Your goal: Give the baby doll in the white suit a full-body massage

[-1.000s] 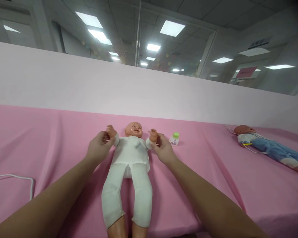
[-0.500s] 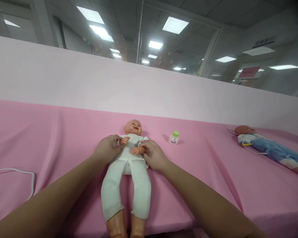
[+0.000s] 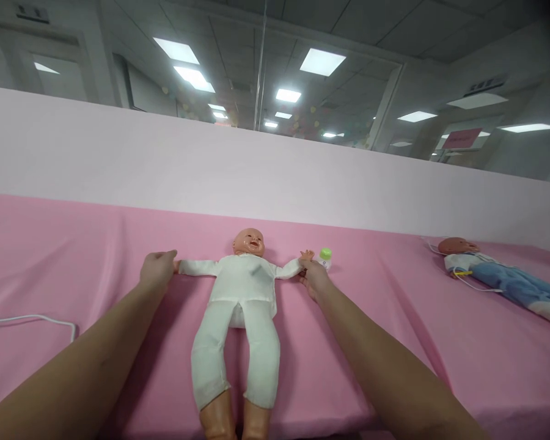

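Note:
A baby doll [image 3: 244,281] in a white top and white trousers lies on its back, head away from me and bare feet toward me. Both its arms are stretched straight out to the sides. My left hand [image 3: 157,269] is closed around the doll's hand on the left, hiding most of it. On the other side, my right hand [image 3: 315,278] grips the doll's wrist, with the doll's small fingers showing above mine. Just behind my right hand stands a small bottle [image 3: 325,256] with a green cap, its lower part partly covered.
A pink cloth [image 3: 348,354] covers the table. A second doll [image 3: 499,275] in blue and white lies at the right with thin tubing by it. A white cable [image 3: 32,318] runs in from the left. Behind rises a pale partition [image 3: 187,165] topped with glass.
My hands have moved apart, drawing the doll's arms from over its chest out to both sides. My right hand has come up beside the bottle. The view has shifted slightly.

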Available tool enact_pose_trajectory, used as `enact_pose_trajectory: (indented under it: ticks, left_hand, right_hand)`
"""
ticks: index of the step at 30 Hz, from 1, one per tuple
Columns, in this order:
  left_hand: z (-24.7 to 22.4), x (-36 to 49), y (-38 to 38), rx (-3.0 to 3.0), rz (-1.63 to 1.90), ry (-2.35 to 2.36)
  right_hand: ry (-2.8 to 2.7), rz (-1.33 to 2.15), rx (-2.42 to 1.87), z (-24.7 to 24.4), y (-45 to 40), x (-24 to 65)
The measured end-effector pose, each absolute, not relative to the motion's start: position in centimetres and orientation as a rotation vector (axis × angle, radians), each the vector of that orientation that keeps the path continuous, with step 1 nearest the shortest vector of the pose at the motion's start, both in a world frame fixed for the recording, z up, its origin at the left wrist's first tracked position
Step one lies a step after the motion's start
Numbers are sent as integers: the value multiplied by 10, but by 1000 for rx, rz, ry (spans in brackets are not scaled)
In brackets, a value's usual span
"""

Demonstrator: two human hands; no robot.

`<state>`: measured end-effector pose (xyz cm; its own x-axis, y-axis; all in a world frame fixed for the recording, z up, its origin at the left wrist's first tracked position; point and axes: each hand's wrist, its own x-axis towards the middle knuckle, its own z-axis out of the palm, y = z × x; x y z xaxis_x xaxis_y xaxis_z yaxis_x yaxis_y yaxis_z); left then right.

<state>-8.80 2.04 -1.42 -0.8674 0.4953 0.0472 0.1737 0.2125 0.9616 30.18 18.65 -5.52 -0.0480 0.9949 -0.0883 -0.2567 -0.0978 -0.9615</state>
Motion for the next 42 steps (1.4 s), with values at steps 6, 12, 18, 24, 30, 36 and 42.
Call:
enact_pose_trajectory:
  ticks: [6,12,18,24,30,36,42]
  left_hand:
    - [-18,-87,12,972,1376,2513]
    - [-19,-84,13,1051,1213,2605]
    - [-19,-84,14,1036,1217,2610]
    - [-19,-85,14,1066,1209,2600]
    - [-21,-90,16,1067,1189,2567]
    - [-24,-94,18,1120,1153,2574]
    - [-19,-92,13,1172,1124,2597]
  right_hand:
    - [-956,1467,-1033,-59,192,306]
    - [-986,1485,-1002,-61,190,307]
    - [-1069,1474,-987,-59,187,303]
    - [-1101,1460,-992,-59,188,300]
    - [-1139,1461,-988,-60,187,298]
    - [-1119,1500,-960,-61,188,296]
    - [-1065,1508,-914,-60,185,292]
